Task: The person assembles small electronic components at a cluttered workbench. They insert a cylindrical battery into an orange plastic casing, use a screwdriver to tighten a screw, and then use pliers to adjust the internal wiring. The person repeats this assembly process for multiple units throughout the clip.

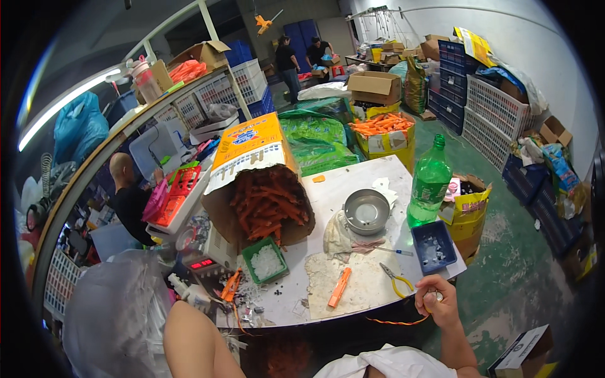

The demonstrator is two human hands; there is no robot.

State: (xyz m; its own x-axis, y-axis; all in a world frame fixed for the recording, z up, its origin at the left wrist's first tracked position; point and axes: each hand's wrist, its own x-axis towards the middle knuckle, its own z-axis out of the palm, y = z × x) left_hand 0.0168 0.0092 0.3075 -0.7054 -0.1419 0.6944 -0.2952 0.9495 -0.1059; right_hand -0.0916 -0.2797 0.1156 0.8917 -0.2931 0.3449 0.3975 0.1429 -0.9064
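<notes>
My right hand (438, 301) is at the table's near right edge, its fingers closed round a small silvery round part (439, 295). From under that hand a red-and-yellow twisted wire (398, 323) trails leftward. My left hand is out of view; only a bare limb shows at the lower left. Nearest to the right hand are yellow-handled pliers (397, 281), lying with jaws apart. An orange plastic piece (340, 288) rests on a stained pale mat (321, 271). Behind it lie a thin blue-handled tool (396, 251) and a cloth (337, 236), with a metal bowl (367, 212) beyond.
A tipped carton (249, 148) of orange parts stands at the table's left, beside a green tray (265, 261) of clear bits. At the right are a blue tray (433, 246) and a green bottle (430, 183). Several crates (495, 113) line the wall; other people work farther off.
</notes>
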